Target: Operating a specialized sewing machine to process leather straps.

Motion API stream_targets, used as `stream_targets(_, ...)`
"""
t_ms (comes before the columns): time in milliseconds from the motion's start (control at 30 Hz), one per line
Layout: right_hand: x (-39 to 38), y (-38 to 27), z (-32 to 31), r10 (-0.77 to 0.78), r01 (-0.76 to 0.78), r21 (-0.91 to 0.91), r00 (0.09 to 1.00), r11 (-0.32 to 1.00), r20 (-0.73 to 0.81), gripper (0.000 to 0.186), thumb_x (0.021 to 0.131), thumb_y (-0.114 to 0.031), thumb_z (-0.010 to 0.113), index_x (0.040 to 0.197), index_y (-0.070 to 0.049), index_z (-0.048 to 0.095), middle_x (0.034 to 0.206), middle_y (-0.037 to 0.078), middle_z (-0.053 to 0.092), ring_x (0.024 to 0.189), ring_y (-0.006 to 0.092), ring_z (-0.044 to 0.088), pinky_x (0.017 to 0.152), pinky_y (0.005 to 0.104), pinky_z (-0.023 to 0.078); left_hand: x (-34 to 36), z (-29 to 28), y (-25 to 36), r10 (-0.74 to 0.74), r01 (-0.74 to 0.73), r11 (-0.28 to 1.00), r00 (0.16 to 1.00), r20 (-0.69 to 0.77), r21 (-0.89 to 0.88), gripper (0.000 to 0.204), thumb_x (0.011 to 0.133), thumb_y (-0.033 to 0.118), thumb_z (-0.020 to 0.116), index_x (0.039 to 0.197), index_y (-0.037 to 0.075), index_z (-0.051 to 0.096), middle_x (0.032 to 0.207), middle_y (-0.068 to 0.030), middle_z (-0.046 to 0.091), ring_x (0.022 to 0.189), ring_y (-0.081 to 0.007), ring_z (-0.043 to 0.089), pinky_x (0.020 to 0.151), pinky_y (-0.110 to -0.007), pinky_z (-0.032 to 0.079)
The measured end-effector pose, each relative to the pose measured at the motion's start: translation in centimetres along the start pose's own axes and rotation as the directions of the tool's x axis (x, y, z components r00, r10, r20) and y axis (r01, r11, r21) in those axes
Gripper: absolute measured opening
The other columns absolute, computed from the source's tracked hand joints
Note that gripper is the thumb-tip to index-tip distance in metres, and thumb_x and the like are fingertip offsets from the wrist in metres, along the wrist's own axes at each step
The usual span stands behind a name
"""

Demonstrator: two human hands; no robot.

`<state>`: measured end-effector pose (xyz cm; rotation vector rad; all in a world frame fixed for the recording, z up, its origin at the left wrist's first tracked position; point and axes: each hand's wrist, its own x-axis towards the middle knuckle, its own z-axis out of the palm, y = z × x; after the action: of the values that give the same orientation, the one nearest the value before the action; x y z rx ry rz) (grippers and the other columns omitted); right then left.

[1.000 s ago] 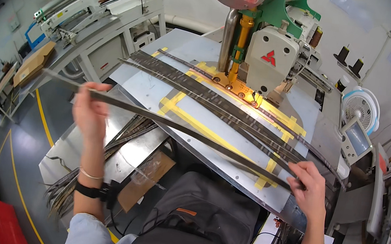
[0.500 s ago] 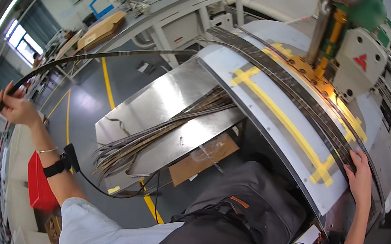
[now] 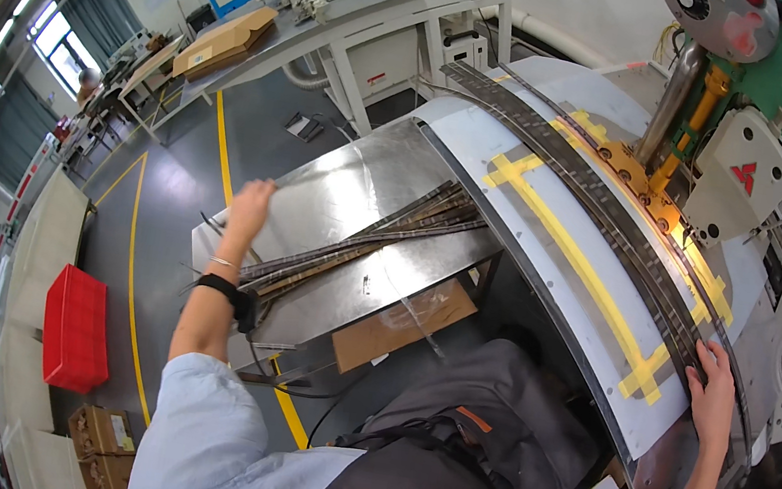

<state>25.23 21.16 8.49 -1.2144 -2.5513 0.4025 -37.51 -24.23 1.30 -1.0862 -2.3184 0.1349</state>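
My left hand [image 3: 251, 207] is over the bare metal side table [image 3: 341, 171], its fingers curled closed. What it holds, if anything, is hidden. Below it lies a bundle of long, thin dark strips [image 3: 372, 239], loosely stacked. On the right, my right hand [image 3: 714, 386] rests with fingers stretched out at the near end of several dark ribbed strips [image 3: 583, 180], touching them. These strips lie side by side along a curved white work surface [image 3: 534, 236] marked with yellow tape [image 3: 579, 273].
A green and grey machine head [image 3: 727, 158] with orange roller fittings [image 3: 624, 173] stands over the curved surface. A red bin [image 3: 78, 329] and cardboard boxes [image 3: 100, 449] are at left. A workbench [image 3: 342, 30] stands at the back. A cardboard sheet [image 3: 404, 325] lies under the side table.
My left hand has moved from far left in toward the side table. The long strip it held raised in an arc is no longer seen there. My right hand stays by the ribbed strips.
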Motion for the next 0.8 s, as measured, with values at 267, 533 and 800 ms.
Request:
stream_targets(267, 0.2, 0.1, -0.1, -0.064, 0.064, -0.01, 0.998, 0.998, 0.019, 0.037, 0.085, -0.002, 0.062, 0.121, 0.0, 0.058, 0.127, 0.016, 0.054, 0.11, 0.0367, 0.056, 0.093, 0.0376, 0.045, -2.3, 8.7, 14.4, 0.094, -0.056, 0.983, 0.971, 0.222, -0.173, 0.018, 0.083, 0.012, 0.053, 0.099, 0.007, 0.059, 0.089, -0.0117, 0.062, 0.086, -0.0283, 0.064, 0.066, -0.039, 0.054)
stream_targets(533, 0.6, 1.1, 0.4, -0.078, 0.077, 0.019, 0.995, 0.997, 0.063, 0.039, 0.085, 0.0, 0.06, 0.124, 0.001, 0.056, 0.128, 0.016, 0.052, 0.114, 0.0355, 0.053, 0.095, 0.0362, 0.043, 0.7, 10.5, 22.0, -0.052, 0.12, 0.956, 0.967, 0.249, -0.267, 0.019, 0.085, 0.015, 0.055, 0.1, 0.002, 0.056, 0.088, -0.0143, 0.061, 0.076, -0.0284, 0.067, 0.062, -0.038, 0.055)
stream_targets(800, 2.2, 1.5, 0.4, 0.067, -0.062, -0.09, 0.996, 0.994, 0.059, 0.042, 0.08, 0.005, 0.062, 0.122, 0.002, 0.058, 0.118, 0.017, 0.053, 0.105, 0.0336, 0.055, 0.09, 0.0356, 0.044, 1.8, 10.8, 15.9, -0.035, 0.074, 0.916, 0.994, 0.107, -0.393, 0.03, 0.083, 0.028, 0.065, 0.096, 0.002, 0.057, 0.093, -0.0157, 0.055, 0.083, -0.0317, 0.058, 0.071, -0.041, 0.049)
